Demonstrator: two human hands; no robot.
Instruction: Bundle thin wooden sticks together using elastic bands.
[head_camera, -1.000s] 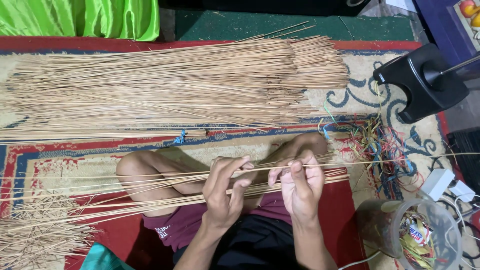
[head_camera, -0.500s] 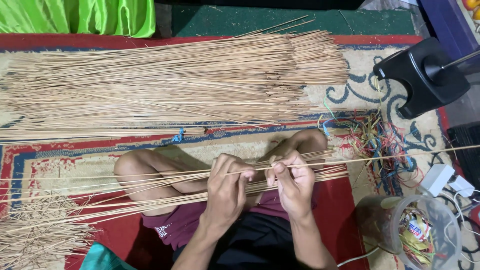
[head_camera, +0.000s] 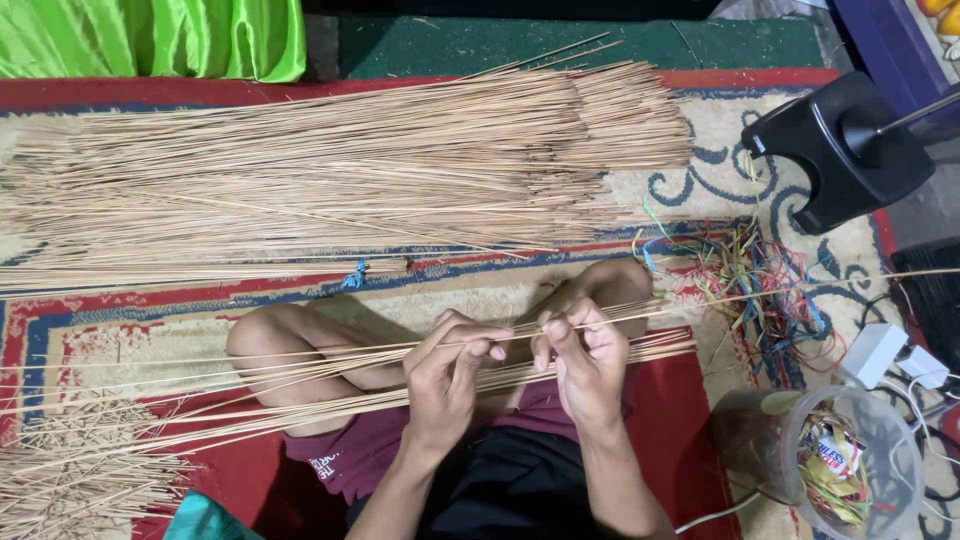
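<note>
Two hands, mine, at work over my crossed legs: my left hand (head_camera: 450, 375) and my right hand (head_camera: 585, 365) each pinch, thumb against pressed fingertips, one thin pale straw-coloured stick (head_camera: 300, 352), held level between them so its length runs out to my left. Beneath it, a loose sheaf of the same slender dry sticks (head_camera: 200, 420) lies across my lap, kept close for picking. One large heap of long tan sticks (head_camera: 330, 165), stiff, straight and roughly parallel, spreads over the patterned red, blue and cream carpet (head_camera: 130, 330) ahead of me. One frayed bundle of finer, wispy fibres (head_camera: 70, 480) sits at my lower left. One tangle of coloured plastic ties (head_camera: 760, 280) lies at my right, near a clear plastic jar (head_camera: 850, 470) holding more. One black moulded stand base (head_camera: 830, 145) beyond.
</note>
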